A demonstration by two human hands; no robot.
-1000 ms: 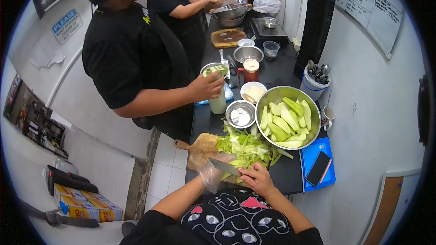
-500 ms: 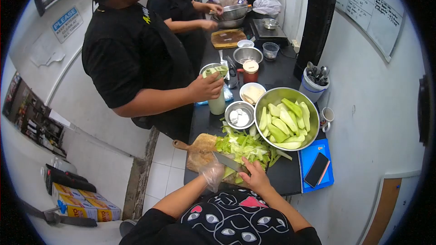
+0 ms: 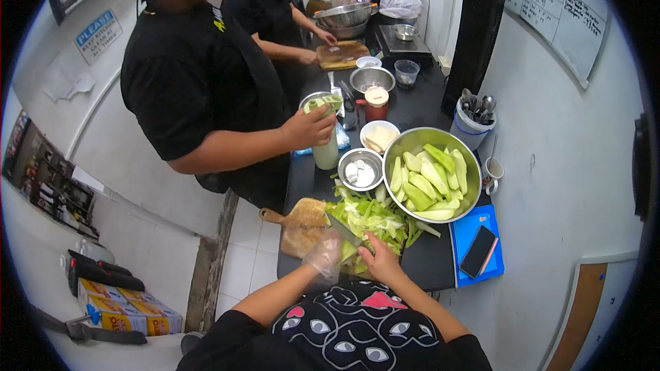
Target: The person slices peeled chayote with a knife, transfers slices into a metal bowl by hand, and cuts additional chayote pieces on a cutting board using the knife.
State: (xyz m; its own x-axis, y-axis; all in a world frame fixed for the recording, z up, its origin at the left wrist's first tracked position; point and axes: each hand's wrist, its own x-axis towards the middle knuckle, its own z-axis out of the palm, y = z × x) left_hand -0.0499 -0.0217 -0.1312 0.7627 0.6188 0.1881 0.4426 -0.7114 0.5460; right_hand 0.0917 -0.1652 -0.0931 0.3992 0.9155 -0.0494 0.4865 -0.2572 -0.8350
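Note:
My right hand (image 3: 381,260) is closed round the handle of a kitchen knife (image 3: 346,231), its blade pointing up and left over the cutting board. My left hand (image 3: 324,255), in a clear plastic glove, is curled beside the blade at the board's near edge. Its fingertips are partly hidden, so what lies under them is unclear. Pale green peelings (image 3: 371,220) heap over the right part of the wooden cutting board (image 3: 302,230) and spill onto the counter. Beyond them a large steel bowl (image 3: 474,196) holds several peeled green pieces (image 3: 430,175).
A small steel bowl (image 3: 379,182) with white pieces and a white bowl (image 3: 394,130) stand behind the peelings. At left a co-worker's hand (image 3: 309,127) grips a tall pale-green container (image 3: 326,154). A phone (image 3: 478,251) lies on a blue clipboard (image 3: 495,271) at right.
The knife and both my hands have shifted slightly up on the board, with the left hand turned more upright. At the back, a second co-worker's hands moved from the bowl to the far board.

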